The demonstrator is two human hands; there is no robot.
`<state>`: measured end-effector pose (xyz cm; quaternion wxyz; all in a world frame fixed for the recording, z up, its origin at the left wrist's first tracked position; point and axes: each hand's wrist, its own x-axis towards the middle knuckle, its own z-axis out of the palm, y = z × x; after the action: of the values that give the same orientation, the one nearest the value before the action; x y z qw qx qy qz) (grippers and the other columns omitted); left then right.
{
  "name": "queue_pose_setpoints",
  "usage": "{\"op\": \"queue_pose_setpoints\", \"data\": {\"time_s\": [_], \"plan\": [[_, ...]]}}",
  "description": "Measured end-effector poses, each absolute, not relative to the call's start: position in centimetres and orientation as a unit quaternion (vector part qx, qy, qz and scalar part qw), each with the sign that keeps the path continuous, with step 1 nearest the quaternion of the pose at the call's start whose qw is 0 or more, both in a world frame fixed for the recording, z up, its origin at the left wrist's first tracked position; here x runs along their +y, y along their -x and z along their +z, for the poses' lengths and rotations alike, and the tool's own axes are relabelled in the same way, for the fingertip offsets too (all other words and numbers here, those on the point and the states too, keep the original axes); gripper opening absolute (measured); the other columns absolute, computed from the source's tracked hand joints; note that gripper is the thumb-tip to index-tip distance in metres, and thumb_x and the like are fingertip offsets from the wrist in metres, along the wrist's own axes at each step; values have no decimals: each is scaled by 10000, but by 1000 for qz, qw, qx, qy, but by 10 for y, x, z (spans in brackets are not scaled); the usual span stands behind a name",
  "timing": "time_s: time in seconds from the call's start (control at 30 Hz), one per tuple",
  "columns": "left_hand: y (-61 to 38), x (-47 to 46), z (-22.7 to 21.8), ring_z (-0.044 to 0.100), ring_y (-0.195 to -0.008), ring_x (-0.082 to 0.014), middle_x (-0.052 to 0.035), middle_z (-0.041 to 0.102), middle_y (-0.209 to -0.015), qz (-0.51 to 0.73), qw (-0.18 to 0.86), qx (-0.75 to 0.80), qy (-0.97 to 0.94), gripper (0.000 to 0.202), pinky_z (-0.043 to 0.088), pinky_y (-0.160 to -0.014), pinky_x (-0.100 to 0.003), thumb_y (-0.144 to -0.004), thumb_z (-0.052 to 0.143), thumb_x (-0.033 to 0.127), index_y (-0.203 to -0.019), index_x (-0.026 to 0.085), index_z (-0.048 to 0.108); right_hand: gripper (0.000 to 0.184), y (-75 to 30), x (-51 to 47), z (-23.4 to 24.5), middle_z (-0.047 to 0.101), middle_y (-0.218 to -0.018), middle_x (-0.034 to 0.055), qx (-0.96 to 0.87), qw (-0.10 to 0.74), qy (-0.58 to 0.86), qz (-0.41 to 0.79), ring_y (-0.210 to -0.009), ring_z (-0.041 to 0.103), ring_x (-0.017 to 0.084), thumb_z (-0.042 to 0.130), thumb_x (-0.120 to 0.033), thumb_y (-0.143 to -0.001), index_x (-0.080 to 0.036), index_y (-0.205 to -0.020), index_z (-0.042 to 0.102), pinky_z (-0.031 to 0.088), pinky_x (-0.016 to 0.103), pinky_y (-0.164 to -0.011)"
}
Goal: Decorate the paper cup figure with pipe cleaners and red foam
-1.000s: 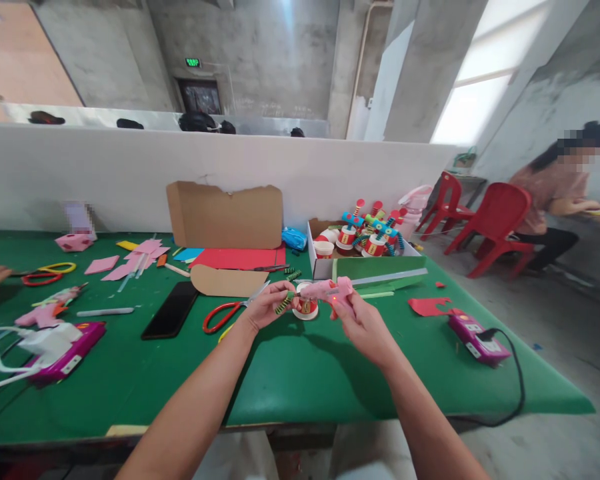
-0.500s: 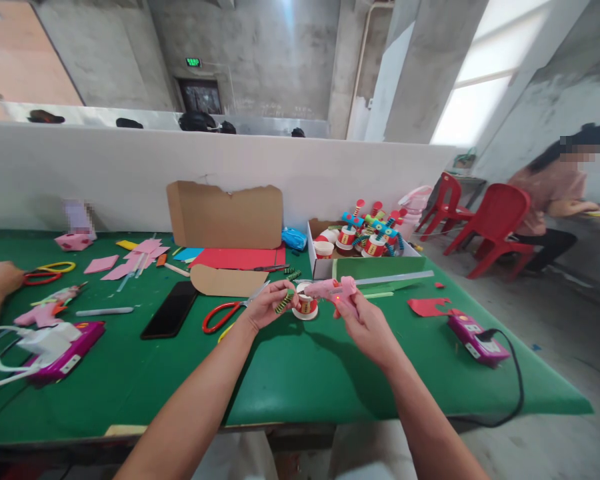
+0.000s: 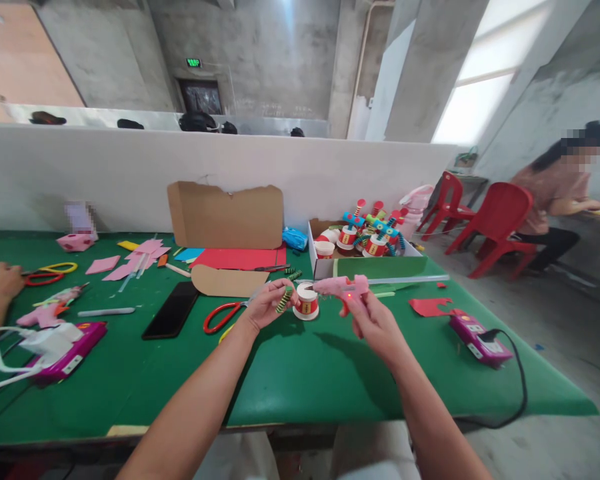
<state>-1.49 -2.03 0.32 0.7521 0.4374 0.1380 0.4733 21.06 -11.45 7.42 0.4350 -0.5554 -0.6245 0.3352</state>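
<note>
Green tabletop (image 3: pixel 300 393) bears scissors (image 3: pixel 234 305) just beside the left hand (image 3: pixel 267 307).

A black phone (image 3: pixel 171 311) lies flat on the green tabletop (image 3: pixel 280 393), well left of its middle. Further left, a purple power strip (image 3: pixel 75 357) carries a white charger (image 3: pixel 50 340). A second purple strip (image 3: pixel 475 339) rests near the right edge, its black cable (image 3: pixel 523 387) looping down to the near edge. A white partition (image 3: pixel 230 160) lines the far edge. Past the right edge I see two red chairs (image 3: pixel 505 223) and a seated person (image 3: pixel 550 193) in pink. A green sign (image 3: pixel 193 63) glows at the concrete wall (image 3: pixel 270 60).
</note>
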Motion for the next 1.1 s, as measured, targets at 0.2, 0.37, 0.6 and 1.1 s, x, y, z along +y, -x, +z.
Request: {"op": "queue_pose_setpoints", "data": {"time_s": [0.2, 0.37, 0.6, 1.1], "plan": [[16, -17, 3, 611, -700, -146, -25, 633, -691, 524, 742, 116, -402, 281, 485, -724, -288, -707, 770, 326, -850, 136, 622, 474, -260, -110, 63, 536, -515, -45, -491, 488, 576, 436, -414, 407, 86, 745, -510, -617, -162, -894, 583, 333, 224, -422], [17, -16, 3, 619, -717, -147, -25, 640, -713, 534, 734, 118, -403, 264, 498, -748, -300, -711, 765, 311, -855, 139, 627, 273, -302, -94, 41, 526, -505, -27, -454, 411, 683, 398, -471, 470, 111, 671, -397, -636, -154, -736, 595, 355, 232, -472], [19, -15, 2, 630, -721, -155, -32, 652, -720, 541, 727, 118, -406, 236, 507, -735, -299, -727, 750, 299, -857, 138, 638, 253, -318, -82, 15, 699, -893, 155, -569, 144, 801, 119, -850, 658, 247, 479, -337, -864, -134, -836, 626, 441, 286, -673], [18, -14, 5, 616, -712, -145, -36, 654, -719, 548, 724, 116, -402, 233, 512, -751, -303, -722, 756, 293, -850, 133, 646, 344, -319, -94, 16, 713, -913, 139, -597, 18, 801, 41, -847, 676, 239, 366, -355, -961, -141, -924, 633, 405, 287, -650]]}}
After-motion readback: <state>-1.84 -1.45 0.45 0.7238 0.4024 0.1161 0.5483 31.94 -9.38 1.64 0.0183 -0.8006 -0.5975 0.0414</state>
